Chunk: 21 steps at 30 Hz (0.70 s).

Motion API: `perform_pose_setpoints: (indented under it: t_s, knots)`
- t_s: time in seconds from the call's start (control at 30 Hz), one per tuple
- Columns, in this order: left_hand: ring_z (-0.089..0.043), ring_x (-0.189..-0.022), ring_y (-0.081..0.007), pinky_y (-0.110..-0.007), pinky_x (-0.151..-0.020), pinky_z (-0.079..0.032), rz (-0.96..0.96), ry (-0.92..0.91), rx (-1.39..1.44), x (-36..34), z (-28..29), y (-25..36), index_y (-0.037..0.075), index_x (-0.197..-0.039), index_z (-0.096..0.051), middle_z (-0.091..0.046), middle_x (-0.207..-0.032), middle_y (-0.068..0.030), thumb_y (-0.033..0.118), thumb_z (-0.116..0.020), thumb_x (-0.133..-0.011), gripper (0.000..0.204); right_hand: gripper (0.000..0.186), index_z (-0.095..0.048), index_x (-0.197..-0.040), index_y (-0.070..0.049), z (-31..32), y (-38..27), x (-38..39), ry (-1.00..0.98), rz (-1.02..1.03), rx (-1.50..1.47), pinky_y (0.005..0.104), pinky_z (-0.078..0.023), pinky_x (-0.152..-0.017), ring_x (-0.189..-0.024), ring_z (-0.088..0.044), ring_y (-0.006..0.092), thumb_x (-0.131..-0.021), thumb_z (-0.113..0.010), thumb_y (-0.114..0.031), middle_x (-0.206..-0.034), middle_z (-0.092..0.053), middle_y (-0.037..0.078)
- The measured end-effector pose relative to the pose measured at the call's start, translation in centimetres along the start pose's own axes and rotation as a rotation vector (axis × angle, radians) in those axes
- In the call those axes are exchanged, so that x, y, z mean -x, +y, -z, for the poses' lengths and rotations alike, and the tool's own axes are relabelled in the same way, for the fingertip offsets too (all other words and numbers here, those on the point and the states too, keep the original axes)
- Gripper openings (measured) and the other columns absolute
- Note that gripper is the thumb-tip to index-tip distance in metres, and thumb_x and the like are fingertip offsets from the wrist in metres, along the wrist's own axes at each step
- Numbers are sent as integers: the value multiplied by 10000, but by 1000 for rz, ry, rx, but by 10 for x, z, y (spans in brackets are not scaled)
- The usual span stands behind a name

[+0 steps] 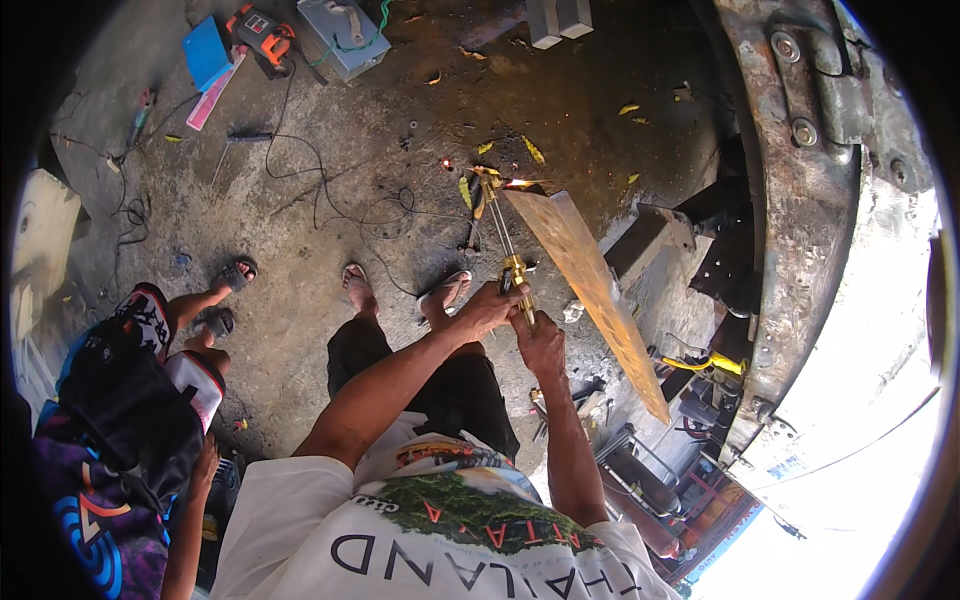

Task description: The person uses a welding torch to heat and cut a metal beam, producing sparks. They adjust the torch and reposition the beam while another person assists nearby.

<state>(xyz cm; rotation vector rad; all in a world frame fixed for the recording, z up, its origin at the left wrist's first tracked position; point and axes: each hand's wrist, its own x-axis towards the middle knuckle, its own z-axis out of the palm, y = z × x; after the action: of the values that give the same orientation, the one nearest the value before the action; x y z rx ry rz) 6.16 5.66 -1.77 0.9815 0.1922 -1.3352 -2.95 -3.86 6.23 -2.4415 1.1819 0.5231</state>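
Both of my hands are wrapped round a brass cutting torch [513, 270], its thin tubes pointing away from me. My left hand [488, 310] is closed near the valve end of the handle. Just behind and to the right, my right hand [541, 347] grips the rear of it. A small bright flame [519, 183] shows at the torch head, by the far end of a long rusty metal plate [590, 295]. The plate slants from there down to the right, beside my right hand. A hammer-like tool [475, 228] lies on the floor left of the torch.
Another person [135, 390] is at the left. Black cable [325, 190] loops over the concrete. An orange power tool [262, 38] and a grey box [346, 38] stand at the far left. Heavy rusty metalwork [800, 260] rises on the right, near a yellow-handled tool [725, 363].
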Motion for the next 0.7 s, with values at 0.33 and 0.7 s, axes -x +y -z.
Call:
perform_pose_setpoints:
  t_s: [0.33, 0.7]
  knots:
    - [-512, -579, -104, -310, -548, -463, -50, 43, 36, -1, -3, -3, 38, -835, -613, -524, -666, 4, 540, -743, -869, 520, 625, -642, -895, 15, 0, -5, 0, -18, -47, -3, 521, -492, -699, -798, -643, 488, -894, -628, -609, -780, -642, 286]
    - [-470, -607, -100, -324, -542, -417, -28, -37, 35, -7, 1, -9, 60, -804, -626, -498, -669, 17, 499, -720, -907, 461, 612, -631, -861, 21, -5, 3, -2, 10, 10, -36, 513, -481, -672, -757, -630, 480, -901, -629, -589, -754, -626, 280]
